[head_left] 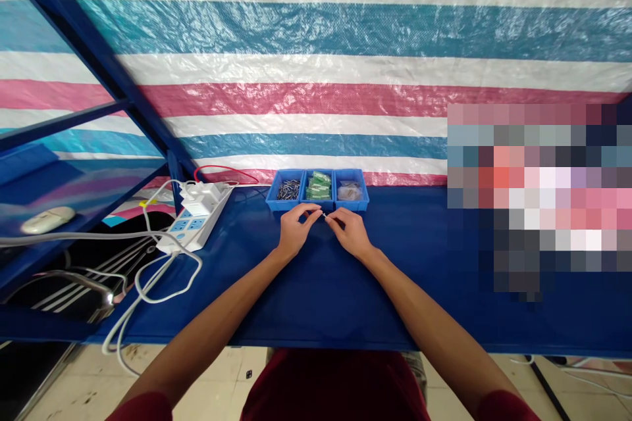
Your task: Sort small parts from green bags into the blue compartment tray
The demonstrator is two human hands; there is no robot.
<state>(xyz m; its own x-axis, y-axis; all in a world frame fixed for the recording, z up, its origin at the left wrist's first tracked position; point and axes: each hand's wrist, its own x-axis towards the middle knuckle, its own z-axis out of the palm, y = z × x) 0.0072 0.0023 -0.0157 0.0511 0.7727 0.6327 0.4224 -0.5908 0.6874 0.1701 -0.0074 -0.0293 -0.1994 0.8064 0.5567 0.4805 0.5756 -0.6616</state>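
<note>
My left hand (pixel 295 229) and my right hand (pixel 351 231) meet over the blue table (pixel 316 289), just in front of three small blue bins. Both pinch their fingertips together on a tiny pale part (pixel 324 215) held between them; it is too small to name. The left bin (pixel 286 190) holds dark metal pieces, the middle bin (pixel 318 187) holds green parts, and the right bin (pixel 351 192) holds clear or whitish bits.
A white power strip (pixel 195 218) with a plugged adapter and trailing white cables lies at the table's left. A blue metal frame and shelf with a pale oval object (pixel 48 219) stand further left. A striped tarp hangs behind. A blurred area covers the right.
</note>
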